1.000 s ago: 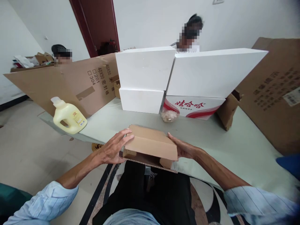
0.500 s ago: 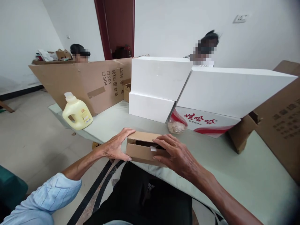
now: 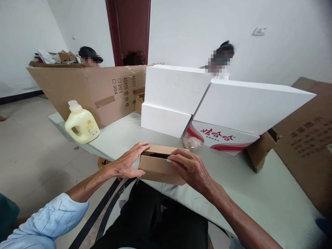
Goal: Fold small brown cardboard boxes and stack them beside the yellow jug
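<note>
A small brown cardboard box (image 3: 160,171) lies near the table's front edge, with a dark gap between its two top flaps. My left hand (image 3: 131,162) clasps its left end, fingers at the far corner and thumb at the near side. At the right of the gap, my right hand (image 3: 188,164) has thumb and fingers pinched together on the front flap's edge. The fingertips hide that spot, and the box's right end is partly covered. What lies inside the gap is too dark to make out.
A pale yellow jug (image 3: 83,124) stands at the table's left edge before a big cardboard panel (image 3: 103,93). White boxes (image 3: 168,117) and a red-and-white carton (image 3: 223,136) are stacked behind, with a clear plastic bundle (image 3: 193,142) in front. Two people sit beyond.
My right thumb and fingers have drawn together at the gap, covering a small white tab that showed before. The left hand keeps its hold. The view has shifted slightly.
</note>
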